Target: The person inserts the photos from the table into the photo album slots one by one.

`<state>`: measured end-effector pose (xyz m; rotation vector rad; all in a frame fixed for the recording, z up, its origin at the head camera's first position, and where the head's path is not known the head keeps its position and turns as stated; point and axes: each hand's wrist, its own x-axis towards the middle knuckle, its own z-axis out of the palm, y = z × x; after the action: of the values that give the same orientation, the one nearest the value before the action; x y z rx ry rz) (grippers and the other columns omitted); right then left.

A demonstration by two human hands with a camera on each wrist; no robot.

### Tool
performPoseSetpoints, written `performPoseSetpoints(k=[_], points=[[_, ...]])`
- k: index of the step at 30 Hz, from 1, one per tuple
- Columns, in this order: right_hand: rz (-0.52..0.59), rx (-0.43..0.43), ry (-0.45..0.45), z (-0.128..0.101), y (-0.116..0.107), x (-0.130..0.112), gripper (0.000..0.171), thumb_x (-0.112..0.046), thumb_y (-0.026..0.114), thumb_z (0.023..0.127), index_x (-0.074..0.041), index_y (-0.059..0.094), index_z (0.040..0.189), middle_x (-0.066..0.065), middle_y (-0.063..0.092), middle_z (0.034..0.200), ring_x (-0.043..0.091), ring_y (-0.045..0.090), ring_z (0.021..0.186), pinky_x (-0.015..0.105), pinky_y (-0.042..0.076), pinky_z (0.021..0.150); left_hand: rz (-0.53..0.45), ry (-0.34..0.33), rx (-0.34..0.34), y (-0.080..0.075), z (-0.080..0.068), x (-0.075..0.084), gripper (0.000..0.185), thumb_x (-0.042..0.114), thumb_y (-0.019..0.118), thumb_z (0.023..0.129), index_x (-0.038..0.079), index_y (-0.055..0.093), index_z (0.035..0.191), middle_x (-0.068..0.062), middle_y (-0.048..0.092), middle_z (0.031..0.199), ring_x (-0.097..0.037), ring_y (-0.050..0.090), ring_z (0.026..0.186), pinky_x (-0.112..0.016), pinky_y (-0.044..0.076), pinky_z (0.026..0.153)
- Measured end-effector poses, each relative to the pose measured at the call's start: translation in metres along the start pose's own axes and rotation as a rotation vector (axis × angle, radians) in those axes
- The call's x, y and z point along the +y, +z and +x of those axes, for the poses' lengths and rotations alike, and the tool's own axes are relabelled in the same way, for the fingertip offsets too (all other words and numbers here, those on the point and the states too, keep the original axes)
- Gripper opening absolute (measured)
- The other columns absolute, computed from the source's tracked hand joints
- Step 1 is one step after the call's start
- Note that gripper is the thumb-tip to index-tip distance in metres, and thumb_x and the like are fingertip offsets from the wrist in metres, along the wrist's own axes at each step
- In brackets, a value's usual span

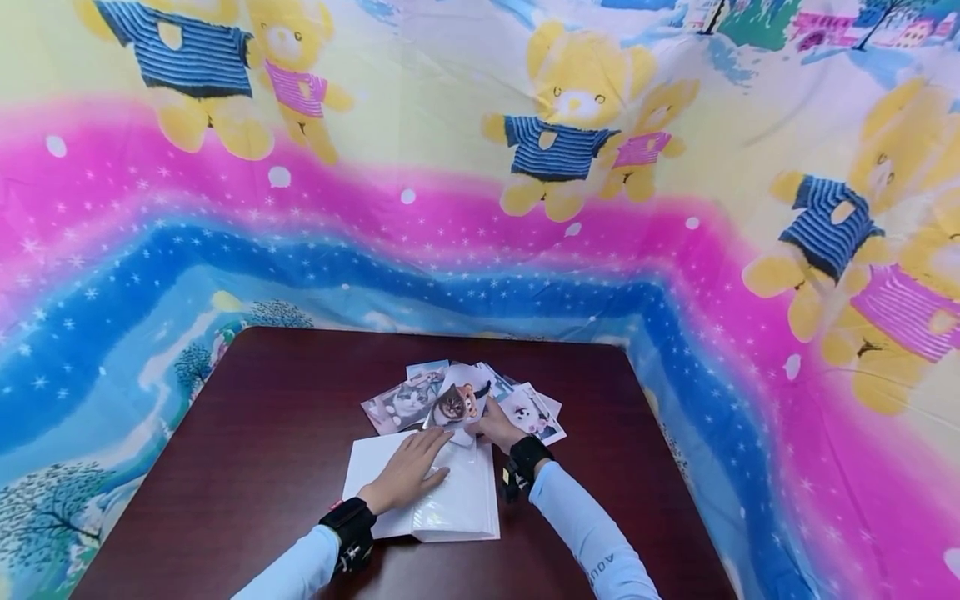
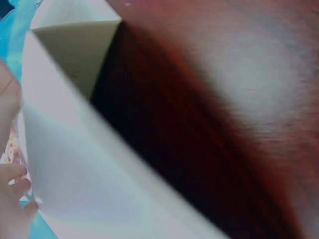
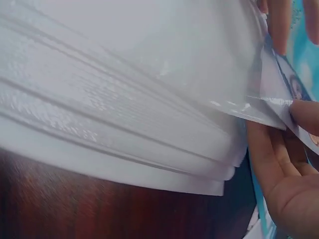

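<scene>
A white photo album [image 1: 450,492] lies open on the dark red table [image 1: 247,417], near the edge closest to the person. The left hand [image 1: 408,475] lies flat on the album with its fingers straight. It grips nothing. It looks like it presses the clear page down so the page keeps flat.

At the far edge of the album, the right hand [image 1: 497,427] pinches a cat photo [image 1: 453,406] between thumb and fingers. The photo's lower edge meets the top of the clear page, as if lined up with a pocket. The right wrist view shows the shiny plastic pages [image 3: 149,99] stacked up, with the photo's corner by the fingers [image 3: 304,114].

Just past the album, more photos [image 1: 525,408] lie spread in a loose pile, close enough to reach. A bright cloth with teddy bears [image 1: 570,142] hangs behind the table.
</scene>
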<state>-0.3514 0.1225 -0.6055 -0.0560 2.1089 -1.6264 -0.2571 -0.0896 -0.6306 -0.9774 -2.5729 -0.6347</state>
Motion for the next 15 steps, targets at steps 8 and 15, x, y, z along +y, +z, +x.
performPoseSetpoints(k=[8,15], points=[[0.079,-0.017,-0.031,-0.002,-0.004,0.003,0.084,0.005,0.065,0.089,0.005,0.011,0.154,0.038,0.034,0.144,0.042,0.056,0.118,0.047,0.053,0.088,0.053,-0.117,0.039,0.000,0.033,-0.013,0.035,0.013,0.074,0.089,0.006,0.064,0.122,-0.009,0.059,0.101,-0.029,0.053,0.095,-0.048,0.035,0.074],[0.014,0.000,-0.071,-0.002,-0.007,-0.002,0.071,0.007,0.066,0.087,0.008,0.028,0.147,0.026,0.059,0.118,0.027,0.065,0.093,0.040,0.056,0.076,-0.162,-0.221,-0.125,-0.008,0.054,-0.022,0.014,0.004,0.068,0.091,0.011,0.070,0.102,-0.004,0.068,0.093,-0.028,0.056,0.095,-0.060,0.029,0.083]])
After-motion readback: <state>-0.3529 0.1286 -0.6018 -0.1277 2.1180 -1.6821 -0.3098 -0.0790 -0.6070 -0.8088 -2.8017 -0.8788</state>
